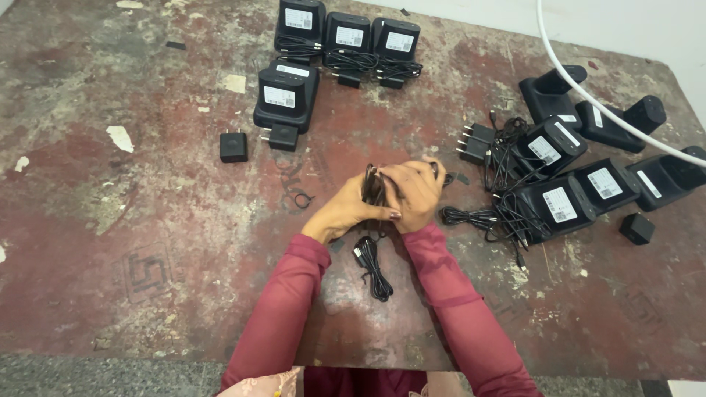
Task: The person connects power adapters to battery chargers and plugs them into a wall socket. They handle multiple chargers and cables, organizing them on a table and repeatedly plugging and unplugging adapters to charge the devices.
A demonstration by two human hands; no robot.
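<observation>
Both hands meet over the middle of a worn red-brown surface. My left hand [346, 212] and my right hand [413, 192] hold a bundle of coiled black cable [373, 187] between them. The loose end of that cable, with a small plug, trails down onto the surface [373, 266] between my forearms, which are in dark red sleeves. A small black ring-like tie [302, 198] lies just left of my left hand.
Black box-shaped devices with white labels stand at the top [347, 33], with one nearer [285, 94] and two black plug adapters [234, 146] beside it. At the right lie several more devices [559, 204] amid tangled cables [507, 217]. A white cable [588, 92] crosses the upper right.
</observation>
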